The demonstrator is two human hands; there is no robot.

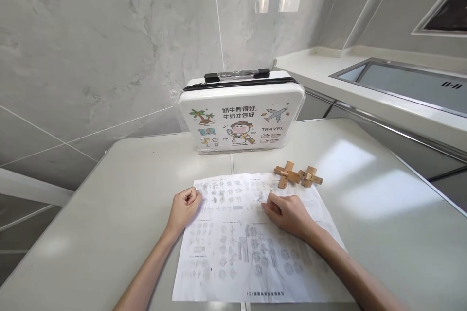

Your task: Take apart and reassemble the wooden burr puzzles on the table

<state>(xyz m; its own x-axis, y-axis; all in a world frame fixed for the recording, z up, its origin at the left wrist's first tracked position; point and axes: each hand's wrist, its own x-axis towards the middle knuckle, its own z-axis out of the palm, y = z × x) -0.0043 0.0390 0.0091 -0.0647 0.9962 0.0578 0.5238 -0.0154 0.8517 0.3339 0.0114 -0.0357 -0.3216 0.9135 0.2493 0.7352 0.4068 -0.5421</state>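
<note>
A large white instruction sheet [233,272], printed with many small grey diagrams, lies on the table. My left hand [186,206] rests in a loose fist on the sheet's left edge, with nothing visible in it. Over the sheet's upper right part, my right hand [290,214] is closed, its fingers curled down near the diagrams, and no object shows in it. Just beyond the right hand are two wooden interlocking puzzles: a cross-shaped one [286,175] at the sheet's upper edge and a smaller one [310,176] beside it on the right.
A white suitcase [237,116] with cartoon prints, a black handle and clear plastic wrap stands at the table's [124,194] far side. Behind it rises a grey tiled wall [109,58]. To the right is a white counter [310,65] with an inset sink [408,85].
</note>
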